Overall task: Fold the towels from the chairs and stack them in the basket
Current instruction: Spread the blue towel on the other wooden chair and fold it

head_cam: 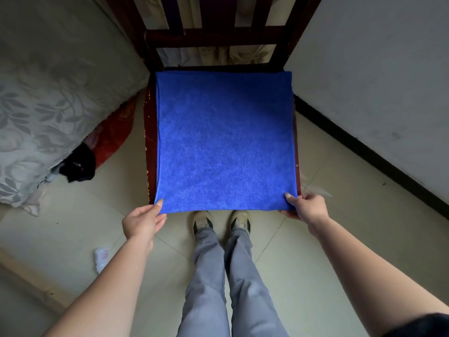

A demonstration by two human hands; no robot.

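Blue towel (226, 142) lies flat on the seat of a dark wooden chair (149, 142), seen from above. It covers nearly the whole seat, w/ its near edge hanging just past the front. A person stands facing the chair, both arms stretched fwd. Left hand (143, 222) pinches the near-left corner, thumb on top of the cloth, other fingers tucked below. Right hand (308, 206) pinches the near-right corner the same way, thumb on top, fingers under the edge. Shoes (202, 221) show just below the towel's near edge, on a pale tiled floor (73, 227). Bed (48, 105) w/ a grey leaf-pattern cover sits to the left; a plain wall (376, 81) is to the right. No basket in view.

Handling, as a judgement: the fabric looks like soft microfibre, i.e. light, limp, not fragile, prob. a bit grippy rather than slick. It won't hold a shape, so lifted by one corner it'd sag & crumple. The two-corner hold at the near edge suits it: keep that edge taut btwn both hands, carry it over to the far edge, match corners, smooth flat. Main risk is corners drifting out of line, or the towel sliding off the seat.
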